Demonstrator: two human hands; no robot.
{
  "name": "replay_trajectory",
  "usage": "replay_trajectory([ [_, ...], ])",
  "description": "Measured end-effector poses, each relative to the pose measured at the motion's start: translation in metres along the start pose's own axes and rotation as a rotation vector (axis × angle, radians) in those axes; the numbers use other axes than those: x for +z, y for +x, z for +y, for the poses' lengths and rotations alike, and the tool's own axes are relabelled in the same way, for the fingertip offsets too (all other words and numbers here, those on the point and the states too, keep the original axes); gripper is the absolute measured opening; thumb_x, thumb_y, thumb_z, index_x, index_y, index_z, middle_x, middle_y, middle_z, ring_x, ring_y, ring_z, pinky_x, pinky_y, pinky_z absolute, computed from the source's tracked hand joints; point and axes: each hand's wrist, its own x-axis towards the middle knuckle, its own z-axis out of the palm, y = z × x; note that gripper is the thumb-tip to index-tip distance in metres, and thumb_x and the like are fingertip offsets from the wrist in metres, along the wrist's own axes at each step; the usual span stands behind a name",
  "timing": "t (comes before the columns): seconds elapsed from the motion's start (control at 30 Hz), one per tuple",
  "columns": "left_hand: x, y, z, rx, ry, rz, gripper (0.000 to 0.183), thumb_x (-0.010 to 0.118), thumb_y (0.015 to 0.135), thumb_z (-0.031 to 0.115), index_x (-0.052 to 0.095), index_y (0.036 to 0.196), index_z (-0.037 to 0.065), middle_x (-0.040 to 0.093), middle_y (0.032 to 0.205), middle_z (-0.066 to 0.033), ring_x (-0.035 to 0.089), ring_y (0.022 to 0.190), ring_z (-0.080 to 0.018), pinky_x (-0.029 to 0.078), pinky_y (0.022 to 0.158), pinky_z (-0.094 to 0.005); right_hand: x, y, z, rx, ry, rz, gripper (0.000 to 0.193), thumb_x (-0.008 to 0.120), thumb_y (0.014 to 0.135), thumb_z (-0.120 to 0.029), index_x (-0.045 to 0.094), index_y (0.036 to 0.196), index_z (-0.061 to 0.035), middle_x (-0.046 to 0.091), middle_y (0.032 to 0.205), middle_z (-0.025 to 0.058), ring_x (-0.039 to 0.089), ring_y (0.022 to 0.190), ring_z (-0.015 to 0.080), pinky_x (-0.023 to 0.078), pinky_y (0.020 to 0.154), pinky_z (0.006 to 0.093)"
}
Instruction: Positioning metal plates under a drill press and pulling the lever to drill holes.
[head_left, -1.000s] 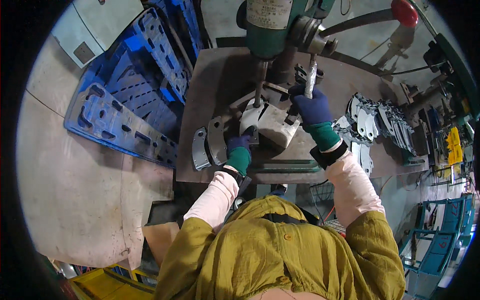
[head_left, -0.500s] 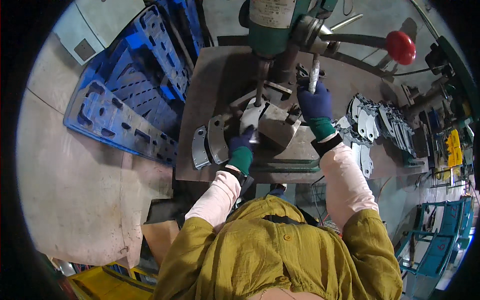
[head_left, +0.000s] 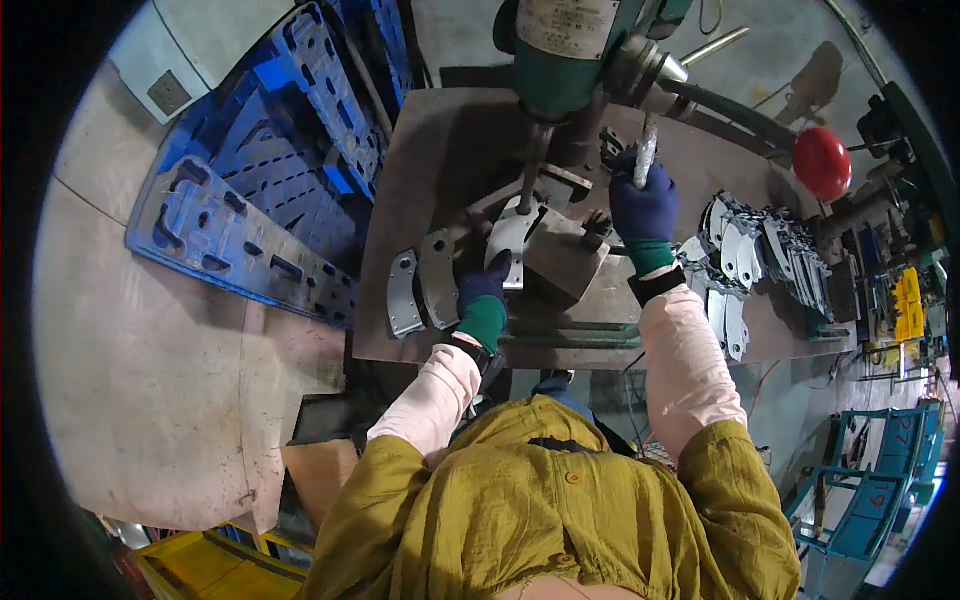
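Note:
Gloved in dark blue, my left hand is closed on the near end of a curved silver metal plate. The plate rests against a block-shaped metal fixture under a green drill press. The press's spindle reaches down to the plate's far end; whether its tip touches the plate I cannot tell. My right hand, gloved alike, is wrapped round a feed handle of the press. Two more curved plates lie left of my left hand.
Many similar plates are piled on the brown metal table, right of my right hand. A red knob on another feed lever sticks out above the table's right side. Blue pallets stand at the left, blue metal racks at the lower right.
The feed levers have turned, bringing the red knob lower in the picture and further right. My right hand stays on its handle, and my left hand keeps hold of the plate. The view has shifted slightly.

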Motion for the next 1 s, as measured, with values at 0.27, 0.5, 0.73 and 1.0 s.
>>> replay_trajectory([
  [0.27,0.012,0.038,-0.071,0.441,0.254,0.100,0.067,0.065,0.087,0.049,0.047,0.141,0.014,0.050,0.142,-0.0145,0.052,0.124,-0.0329,0.042,0.100,-0.0390,0.014,0.016,0.008,-0.185,-0.178,0.041,0.013,0.065,0.082,-0.015,0.070,0.094,-0.0123,0.066,0.081,0.0130,0.063,0.074,0.0350,0.050,0.067,0.0443],
  [0.5,0.003,0.004,-0.011,0.061,-0.251,-0.136,0.072,0.073,0.083,0.040,0.043,0.144,0.012,0.050,0.141,-0.0139,0.051,0.124,-0.0281,0.044,0.098,-0.0380,0.017,0.085,0.096,-0.253,-0.497,0.082,0.036,0.069,0.078,-0.030,0.060,0.109,-0.0129,0.062,0.086,0.0150,0.062,0.078,0.0388,0.049,0.064,0.0492],
  [0.73,0.006,0.009,-0.022,0.082,-0.384,-0.119,0.074,0.079,0.077,0.045,0.052,0.134,0.007,0.063,0.119,-0.0123,0.065,0.095,-0.0186,0.055,0.076,-0.0312,0.007,0.093,0.065,-0.137,-0.344,0.026,0.037,0.069,0.080,-0.031,0.060,0.110,-0.0121,0.065,0.094,0.0189,0.064,0.083,0.0408,0.051,0.065,0.0504],
  [1.0,0.003,0.023,-0.021,-0.186,0.223,-0.036,0.096,0.073,0.069,0.067,0.051,0.136,0.002,0.063,0.124,-0.0161,0.067,0.097,-0.0244,0.052,0.082,-0.0359,-0.004,-0.001,-0.002,0.407,0.166,-0.289,0.023,0.067,0.083,-0.027,0.071,0.095,-0.0082,0.069,0.079,0.0172,0.069,0.071,0.0289,0.051,0.064,0.0378],
])
